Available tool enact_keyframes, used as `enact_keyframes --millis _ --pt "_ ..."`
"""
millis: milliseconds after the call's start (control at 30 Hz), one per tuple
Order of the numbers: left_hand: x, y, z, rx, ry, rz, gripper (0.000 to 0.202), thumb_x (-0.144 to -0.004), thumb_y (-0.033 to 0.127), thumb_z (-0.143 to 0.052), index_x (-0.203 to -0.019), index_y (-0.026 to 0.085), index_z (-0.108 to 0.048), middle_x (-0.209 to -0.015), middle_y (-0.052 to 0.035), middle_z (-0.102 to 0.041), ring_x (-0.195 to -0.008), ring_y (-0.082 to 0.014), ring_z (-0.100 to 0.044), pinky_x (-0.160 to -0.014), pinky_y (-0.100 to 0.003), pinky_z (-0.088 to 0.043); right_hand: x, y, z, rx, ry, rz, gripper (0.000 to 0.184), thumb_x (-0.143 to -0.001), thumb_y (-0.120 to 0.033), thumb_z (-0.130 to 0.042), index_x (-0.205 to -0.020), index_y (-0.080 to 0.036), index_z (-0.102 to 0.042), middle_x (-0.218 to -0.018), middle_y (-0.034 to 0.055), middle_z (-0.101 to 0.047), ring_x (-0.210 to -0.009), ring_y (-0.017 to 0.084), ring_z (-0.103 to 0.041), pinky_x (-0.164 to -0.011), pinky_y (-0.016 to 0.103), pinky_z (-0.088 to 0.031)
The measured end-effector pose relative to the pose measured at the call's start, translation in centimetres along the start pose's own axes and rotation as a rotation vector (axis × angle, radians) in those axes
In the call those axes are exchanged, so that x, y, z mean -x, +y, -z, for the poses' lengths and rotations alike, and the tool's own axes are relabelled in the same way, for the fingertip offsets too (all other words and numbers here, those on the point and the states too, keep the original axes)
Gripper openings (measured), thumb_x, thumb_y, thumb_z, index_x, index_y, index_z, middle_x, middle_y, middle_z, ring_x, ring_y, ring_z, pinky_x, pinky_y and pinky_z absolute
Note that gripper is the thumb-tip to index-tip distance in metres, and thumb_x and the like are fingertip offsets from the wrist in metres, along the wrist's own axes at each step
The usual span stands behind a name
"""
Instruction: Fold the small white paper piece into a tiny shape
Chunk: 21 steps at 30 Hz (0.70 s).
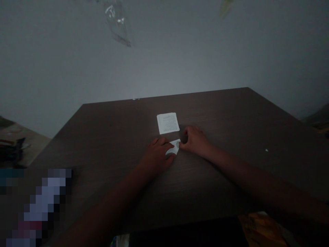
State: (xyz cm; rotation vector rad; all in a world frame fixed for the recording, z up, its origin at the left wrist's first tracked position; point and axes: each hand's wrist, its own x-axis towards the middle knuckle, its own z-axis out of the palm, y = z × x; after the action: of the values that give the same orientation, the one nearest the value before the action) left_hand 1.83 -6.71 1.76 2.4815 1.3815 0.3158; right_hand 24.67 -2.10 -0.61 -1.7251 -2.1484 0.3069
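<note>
A small folded piece of printed paper (174,147) lies on the dark wooden table, partly hidden under fingers. My left hand (158,156) holds it down from the left, its fingers across the top and the thumb at the near edge. From the right, my right hand (195,140) has curled fingers, with the thumb and a fingertip closed at the paper's right corner. Just beyond both hands lies a stack of square printed sheets (168,123), touched by neither hand.
The dark table (123,127) meets a pale wall (164,65) at its far edge. A blurred-out object (43,202) lies at the near left. A tiny white scrap (266,150) is on the right, and a clear plastic piece (118,24) is on the wall.
</note>
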Motion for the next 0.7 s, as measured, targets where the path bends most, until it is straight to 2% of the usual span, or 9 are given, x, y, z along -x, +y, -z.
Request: enact_keyframes --millis 100,233,300,400,467,533,667,700 --pt "0.0 0.1 0.0 0.002 -0.006 0.022 0.030 -0.108 0.029 -0.074 -0.136 0.022 -0.082 -0.144 -0.0138 -0.078 -0.134 -0.0398 -0.071 -0.121 -0.058 -0.059 0.4 0.0 -0.4 -0.013 -0.017 0.021 0.039 -0.082 -0.038 -0.094 -0.109 -0.026 -0.068 -0.114 0.0125 -0.079 -0.116 0.042 -0.074 -0.097 0.054 -0.056" --pt "0.0 0.3 -0.1 -0.011 -0.014 0.038 0.031 -0.109 0.026 -0.073 -0.138 0.019 -0.083 -0.142 -0.0141 -0.078 -0.134 -0.0379 -0.072 -0.121 -0.056 -0.059 1.6 0.0 -1.4 -0.073 0.005 0.161 0.042 -0.081 -0.039 -0.096 -0.112 -0.028 -0.069 -0.115 0.0117 -0.079 -0.115 0.040 -0.074 -0.098 0.053 -0.056" --pt "-0.1 0.4 0.1 -0.017 -0.024 0.044 0.032 -0.109 0.025 -0.075 -0.139 0.018 -0.083 -0.144 -0.0142 -0.078 -0.135 -0.0381 -0.072 -0.123 -0.056 -0.059 1.2 0.4 -1.4 -0.081 0.033 0.145 0.040 -0.080 -0.038 -0.097 -0.108 -0.029 -0.068 -0.110 0.0108 -0.078 -0.111 0.039 -0.073 -0.095 0.052 -0.057" --pt "-0.1 0.6 0.4 -0.012 -0.042 0.050 0.034 -0.108 0.025 -0.077 -0.140 0.017 -0.083 -0.146 -0.0149 -0.078 -0.138 -0.0392 -0.071 -0.125 -0.058 -0.057 -0.2 1.2 -1.1 -0.057 0.012 0.018 0.039 -0.080 -0.036 -0.097 -0.102 -0.029 -0.065 -0.106 0.0101 -0.077 -0.108 0.039 -0.073 -0.093 0.052 -0.056" --pt "-0.2 0.6 0.5 -0.004 -0.047 0.047 0.035 -0.108 0.025 -0.077 -0.142 0.017 -0.083 -0.148 -0.0152 -0.077 -0.139 -0.0391 -0.071 -0.127 -0.059 -0.056 -0.7 1.3 -1.0 -0.052 -0.001 -0.016 0.039 -0.080 -0.035 -0.097 -0.101 -0.028 -0.065 -0.105 0.0099 -0.076 -0.108 0.038 -0.072 -0.093 0.051 -0.056" --pt "-0.2 0.6 0.5 -0.003 -0.051 0.046 0.034 -0.108 0.025 -0.077 -0.141 0.016 -0.083 -0.147 -0.0154 -0.077 -0.139 -0.0389 -0.071 -0.128 -0.059 -0.055 -0.3 1.1 -1.1 -0.049 0.005 0.001 0.039 -0.081 -0.035 -0.097 -0.101 -0.028 -0.065 -0.104 0.0095 -0.074 -0.109 0.039 -0.072 -0.094 0.051 -0.055" --pt "-0.3 0.5 0.4 -0.012 -0.042 0.045 0.031 -0.108 0.026 -0.078 -0.137 0.017 -0.084 -0.142 -0.0147 -0.078 -0.136 -0.0379 -0.073 -0.126 -0.058 -0.057 0.8 0.4 -1.6 -0.081 -0.022 0.130 0.039 -0.082 -0.036 -0.096 -0.106 -0.029 -0.066 -0.109 0.0109 -0.076 -0.111 0.038 -0.072 -0.094 0.051 -0.056" --pt "-0.3 0.6 0.4 -0.015 -0.041 0.046 0.030 -0.107 0.026 -0.079 -0.136 0.018 -0.084 -0.141 -0.0142 -0.079 -0.134 -0.0375 -0.074 -0.124 -0.058 -0.058 0.8 0.4 -1.4 -0.082 -0.034 0.117 0.039 -0.081 -0.036 -0.096 -0.104 -0.029 -0.065 -0.109 0.0111 -0.076 -0.110 0.038 -0.072 -0.093 0.051 -0.056"
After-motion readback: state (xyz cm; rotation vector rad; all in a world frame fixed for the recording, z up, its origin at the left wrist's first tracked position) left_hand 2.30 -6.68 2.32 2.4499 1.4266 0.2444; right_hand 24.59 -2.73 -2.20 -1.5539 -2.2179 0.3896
